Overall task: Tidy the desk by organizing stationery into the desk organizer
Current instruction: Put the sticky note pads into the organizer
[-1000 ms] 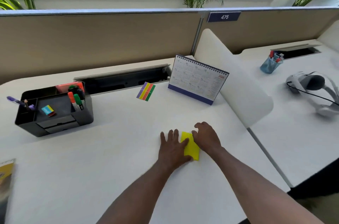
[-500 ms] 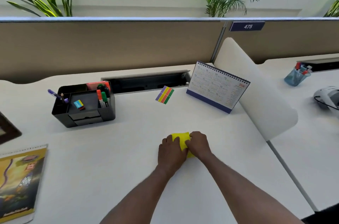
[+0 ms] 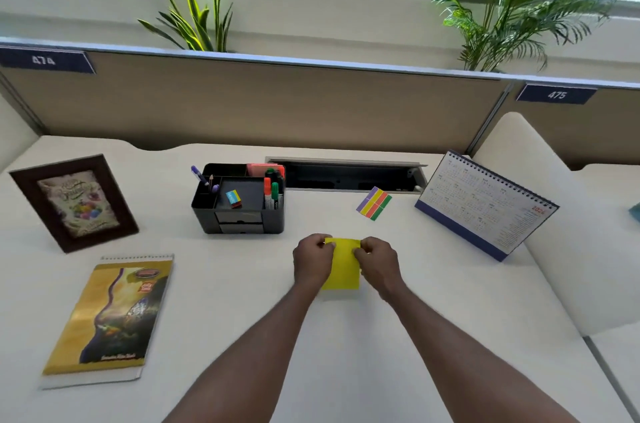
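Note:
A yellow sticky-note pad (image 3: 343,266) is held just above the white desk between both hands. My left hand (image 3: 311,261) pinches its left top corner and my right hand (image 3: 377,261) pinches its right top corner. Behind and to the left stands the black desk organizer (image 3: 242,221), holding orange and green markers (image 3: 271,194), a purple pen (image 3: 199,175), a small multicoloured eraser (image 3: 233,198) and a pink pad (image 3: 265,169). A strip of coloured page flags (image 3: 374,202) lies flat on the desk, right of the organizer.
A desk calendar (image 3: 485,204) stands at the right. A framed picture (image 3: 74,202) leans at the left, with a spiral notebook (image 3: 110,318) lying in front of it. A cable slot (image 3: 346,176) runs behind the organizer, below the beige partition (image 3: 277,104).
Both hands went from pressing flat on the yellow pad to pinching its top corners and lifting it. The view has swung left, bringing the frame and notebook into sight.

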The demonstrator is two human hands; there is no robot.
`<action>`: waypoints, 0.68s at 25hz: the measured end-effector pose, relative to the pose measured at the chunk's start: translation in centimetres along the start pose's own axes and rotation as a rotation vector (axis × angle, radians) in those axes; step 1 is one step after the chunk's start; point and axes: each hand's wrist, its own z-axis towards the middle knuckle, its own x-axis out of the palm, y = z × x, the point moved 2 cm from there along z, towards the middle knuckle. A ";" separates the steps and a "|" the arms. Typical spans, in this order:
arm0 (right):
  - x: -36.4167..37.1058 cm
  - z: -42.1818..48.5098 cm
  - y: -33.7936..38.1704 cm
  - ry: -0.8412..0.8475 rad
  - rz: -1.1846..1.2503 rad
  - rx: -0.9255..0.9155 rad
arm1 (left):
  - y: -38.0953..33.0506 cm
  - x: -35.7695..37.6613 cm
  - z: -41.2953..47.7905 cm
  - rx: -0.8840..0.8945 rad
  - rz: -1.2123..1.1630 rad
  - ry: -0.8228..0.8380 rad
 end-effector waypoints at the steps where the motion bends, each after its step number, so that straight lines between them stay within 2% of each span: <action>1: 0.5 0.5 1.8 -0.013 0.008 -0.070 | -0.7 -1.6 0.9 0.033 -0.006 -0.027; 6: 2.3 2.5 12.4 -0.141 -0.035 -0.438 | -5.6 -10.7 5.5 0.246 0.062 -0.186; 9: 4.3 4.2 18.5 -0.204 -0.008 -0.588 | -8.4 -16.4 8.6 0.327 0.098 -0.314; 13: 7.4 6.7 24.8 -0.194 0.020 -0.667 | -9.8 -21.9 12.1 0.367 0.130 -0.431; 17: 11.3 9.8 27.3 -0.171 -0.075 -0.673 | -8.5 -24.7 15.9 0.340 0.176 -0.472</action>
